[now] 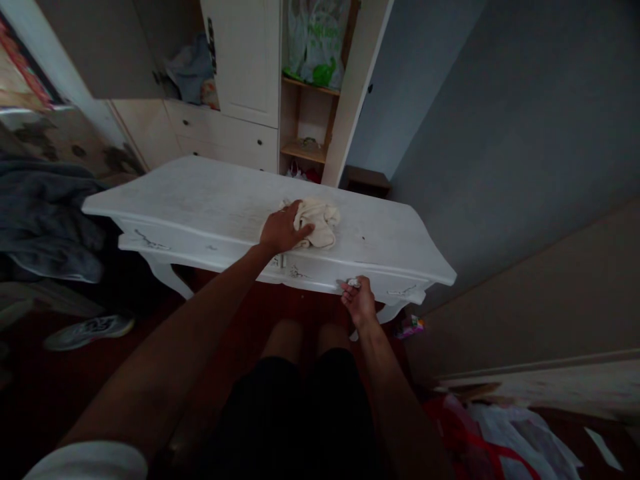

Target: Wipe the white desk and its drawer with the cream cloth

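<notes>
A white table (220, 193) with curved legs and carved drawer fronts stands in front of me. On its top lies a bunched cream cloth (323, 223). My left hand (284, 230) rests on the cloth's left side, its thumb and fingers closed over the fabric. At the front edge, my right hand (360, 303) has its fingers curled around a pale drawer knob (353, 283) on the right drawer (325, 275). The drawer looks closed. Faint greyish smudges show on the tabletop left of the cloth.
Behind the table stands a white wardrobe (250, 60) with an open door (357, 93) and plastic bags (320, 40) on a shelf. Dark clothing (45, 213) hangs at left above a shoe (90, 331). Bags (520, 440) lie at lower right, near a grey wall (525, 133).
</notes>
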Motion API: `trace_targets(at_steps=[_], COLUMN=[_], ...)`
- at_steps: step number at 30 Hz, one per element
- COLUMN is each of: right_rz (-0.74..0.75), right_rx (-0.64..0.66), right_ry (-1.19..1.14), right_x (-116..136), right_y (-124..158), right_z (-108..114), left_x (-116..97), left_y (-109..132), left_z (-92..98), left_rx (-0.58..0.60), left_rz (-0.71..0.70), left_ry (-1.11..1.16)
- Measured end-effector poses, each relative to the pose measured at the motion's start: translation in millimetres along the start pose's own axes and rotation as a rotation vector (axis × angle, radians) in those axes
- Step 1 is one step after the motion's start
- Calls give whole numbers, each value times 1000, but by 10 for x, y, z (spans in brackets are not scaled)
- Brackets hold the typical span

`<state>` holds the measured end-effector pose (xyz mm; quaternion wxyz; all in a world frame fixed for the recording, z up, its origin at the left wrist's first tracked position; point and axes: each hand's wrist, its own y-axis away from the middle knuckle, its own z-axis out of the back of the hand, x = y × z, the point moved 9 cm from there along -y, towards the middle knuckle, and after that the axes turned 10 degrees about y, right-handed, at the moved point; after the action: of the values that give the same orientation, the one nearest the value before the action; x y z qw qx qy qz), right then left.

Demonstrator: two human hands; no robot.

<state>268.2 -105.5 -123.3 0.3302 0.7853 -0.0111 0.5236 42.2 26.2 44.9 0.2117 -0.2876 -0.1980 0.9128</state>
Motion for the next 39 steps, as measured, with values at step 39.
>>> trace_targets(at_steps=[39], right_rz=[809], right_rx=[96], right_ry=[697], right_x=[2248], right_y=[38], right_z=[275], left_x=[-4], left_y=[47], left_z=[115], left_rx=[-61], left_rz=[97], left_ry=[33])
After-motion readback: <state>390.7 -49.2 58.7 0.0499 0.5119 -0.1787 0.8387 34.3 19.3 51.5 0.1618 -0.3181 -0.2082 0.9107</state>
